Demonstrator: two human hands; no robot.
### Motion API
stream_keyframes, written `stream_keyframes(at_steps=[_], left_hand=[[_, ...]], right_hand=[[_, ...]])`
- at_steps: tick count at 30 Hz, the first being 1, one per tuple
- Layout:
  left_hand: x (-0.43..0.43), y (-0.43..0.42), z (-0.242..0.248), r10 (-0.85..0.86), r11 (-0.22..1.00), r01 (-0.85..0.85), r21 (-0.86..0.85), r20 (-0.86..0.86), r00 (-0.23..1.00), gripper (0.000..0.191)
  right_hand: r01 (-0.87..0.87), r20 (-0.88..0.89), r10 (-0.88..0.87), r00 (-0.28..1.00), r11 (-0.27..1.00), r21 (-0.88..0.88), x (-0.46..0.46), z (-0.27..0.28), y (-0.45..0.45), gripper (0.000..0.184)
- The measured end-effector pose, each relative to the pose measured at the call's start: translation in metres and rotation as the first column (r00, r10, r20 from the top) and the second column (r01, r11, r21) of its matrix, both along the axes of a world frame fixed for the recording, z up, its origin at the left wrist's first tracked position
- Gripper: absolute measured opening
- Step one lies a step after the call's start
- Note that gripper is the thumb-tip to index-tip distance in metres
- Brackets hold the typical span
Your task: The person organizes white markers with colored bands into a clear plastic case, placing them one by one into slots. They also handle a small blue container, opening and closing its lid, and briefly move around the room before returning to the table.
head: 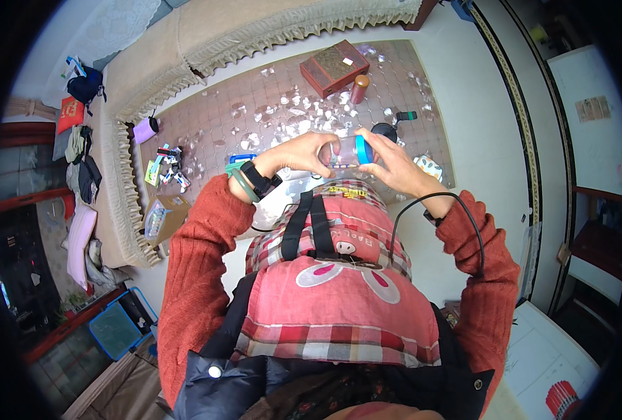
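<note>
A transparent jar (344,152) with a blue screw lid (364,150) lies on its side in the air above the near edge of the table. My left hand (305,152) is curled around the jar's bottom end, thumb below and fingers above. On the other side, my right hand (392,163) grips the blue lid between thumb and fingers. Through the jar's wall I make out a thin striped strip along its lower side; whatever else is inside cannot be made out. Beneath the hands is the front of my red checked apron (342,226).
The patterned table (206,121) bears a red-brown box (334,68), a brown lidded bottle (359,89), a black round object (384,131), a toy robot (173,165) and a purple cup (145,130). A cardboard box (171,218) stands at the left, beside the beige sofa (148,63).
</note>
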State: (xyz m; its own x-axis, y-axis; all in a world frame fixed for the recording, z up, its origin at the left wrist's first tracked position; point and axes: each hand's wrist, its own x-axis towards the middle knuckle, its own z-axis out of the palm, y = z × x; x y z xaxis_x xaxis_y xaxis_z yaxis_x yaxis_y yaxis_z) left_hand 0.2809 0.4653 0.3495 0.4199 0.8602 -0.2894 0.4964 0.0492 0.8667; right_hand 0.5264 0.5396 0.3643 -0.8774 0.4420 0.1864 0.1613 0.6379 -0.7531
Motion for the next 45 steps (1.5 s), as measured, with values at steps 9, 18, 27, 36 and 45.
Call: stream_keyframes(at_steps=[9, 18, 27, 36, 45], left_hand=[[0.005, 0.004, 0.001, -0.084, 0.996, 0.084, 0.006, 0.005, 0.996, 0.051], [0.025, -0.010, -0.001, 0.271, 0.857, 0.001, 0.515, -0.454, 0.849, 0.054], [0.025, 0.000, 0.011, 0.276, 0.773, 0.067, 0.631, -0.429, 0.860, 0.053], [0.010, 0.010, 0.010, -0.148, 0.988, 0.148, 0.035, 0.004, 0.989, 0.059], [-0.027, 0.018, 0.007, 0.337, 0.936, -0.348, 0.049, 0.159, 0.928, 0.063]], right_hand=[[-0.063, 0.137, 0.060, 0.989, 0.998, 0.016, 0.002, 0.017, -0.002, 0.060], [0.266, 0.284, -0.121, 0.951, 0.788, -0.555, 0.000, -0.004, -0.011, 0.060], [0.255, 0.157, -0.201, 0.967, 0.806, -0.535, 0.003, -0.011, -0.006, 0.057], [-0.051, 0.120, 0.053, 0.991, 0.999, -0.016, 0.008, 0.012, -0.010, 0.063], [0.261, -0.004, -0.271, 0.963, 0.931, -0.257, 0.007, 0.020, 0.006, 0.059]])
